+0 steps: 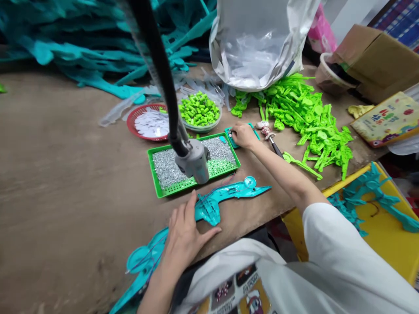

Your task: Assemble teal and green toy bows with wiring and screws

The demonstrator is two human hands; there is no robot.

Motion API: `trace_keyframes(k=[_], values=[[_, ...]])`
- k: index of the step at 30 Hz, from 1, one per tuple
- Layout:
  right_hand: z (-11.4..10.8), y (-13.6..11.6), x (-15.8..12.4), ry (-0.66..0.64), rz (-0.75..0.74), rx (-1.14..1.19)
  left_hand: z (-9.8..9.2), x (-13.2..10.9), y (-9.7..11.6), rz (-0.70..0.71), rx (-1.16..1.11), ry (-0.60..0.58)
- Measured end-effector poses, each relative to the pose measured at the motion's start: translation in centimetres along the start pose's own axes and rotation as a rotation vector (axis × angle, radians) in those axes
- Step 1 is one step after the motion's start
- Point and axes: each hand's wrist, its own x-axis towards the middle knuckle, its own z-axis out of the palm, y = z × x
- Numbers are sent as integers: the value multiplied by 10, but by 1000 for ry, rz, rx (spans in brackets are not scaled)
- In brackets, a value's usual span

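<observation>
My left hand (183,233) lies flat, fingers spread, on a long teal plastic toy shell (225,196) at the table's near edge. My right hand (242,135) reaches to the far right corner of a green tray (157,185) of small silver screws, its fingers curled over a small teal piece (229,136). A grey powered screwdriver (194,163) hangs on a black cable over the tray.
Behind the tray stand a red basket of white discs (147,123) and a bowl of green parts (199,111). Green plastic pieces (307,117) pile at right, teal shells (81,48) at back, a silver bag (258,39), and a yellow bin (382,226) at right.
</observation>
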Motion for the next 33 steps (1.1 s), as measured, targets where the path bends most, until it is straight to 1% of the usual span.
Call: trace_keyframes(k=[6,13,18,20,21,23,25,26,28,29,31,33], values=[[-1,-5,3,-1,68,-10,-2,1,5,-13,5,-6],[-2,-11,2,3,133,-72,-3,2,6,7,51,6],[-8,-9,7,30,183,1,-5,3,8,11,101,2],[-15,-9,4,59,204,33,-8,4,11,5,126,-5],[-20,-11,-2,94,216,80,-9,5,14,2,134,-8],[-31,-21,-25,195,240,259,-12,6,18,-6,142,-8],[-40,-38,-62,282,254,502,-15,8,23,-7,144,-4],[-43,-50,-84,294,257,609,-16,8,26,-9,147,-4],[-42,-74,-130,262,276,763,-19,9,32,-9,157,-8],[-39,-86,-150,244,286,807,-21,9,35,-10,168,-12],[-29,-105,-182,229,290,811,-23,8,41,-20,206,-18],[-18,-118,-200,257,301,763,-26,7,48,-33,257,-23]])
